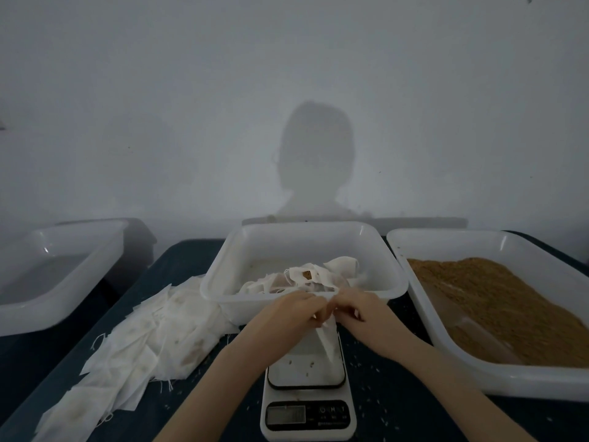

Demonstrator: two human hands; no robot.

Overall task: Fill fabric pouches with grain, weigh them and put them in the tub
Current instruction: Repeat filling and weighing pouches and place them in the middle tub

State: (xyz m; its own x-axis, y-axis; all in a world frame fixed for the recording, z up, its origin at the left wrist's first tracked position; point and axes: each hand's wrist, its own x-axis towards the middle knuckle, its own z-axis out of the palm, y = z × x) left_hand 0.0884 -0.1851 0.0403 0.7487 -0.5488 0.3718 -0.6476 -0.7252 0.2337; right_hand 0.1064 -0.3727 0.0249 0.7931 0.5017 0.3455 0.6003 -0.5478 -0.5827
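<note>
White fabric pouch (pixel 328 341) hangs over the platform of the kitchen scale (pixel 307 393), its top edge pinched between the curled fingers of the left hand (pixel 291 309) and the right hand (pixel 353 309), which meet just near of the middle tub (pixel 304 275). That tub holds a few filled pouches (pixel 306 277) and stands just far of the scale. To the right, a larger tub (pixel 497 314) holds brown grain (pixel 497 301). Left of the scale, a heap of flat empty pouches (pixel 140 346) lies on the dark table (pixel 382 406), and another tub (pixel 54 275) stands at far left
</note>
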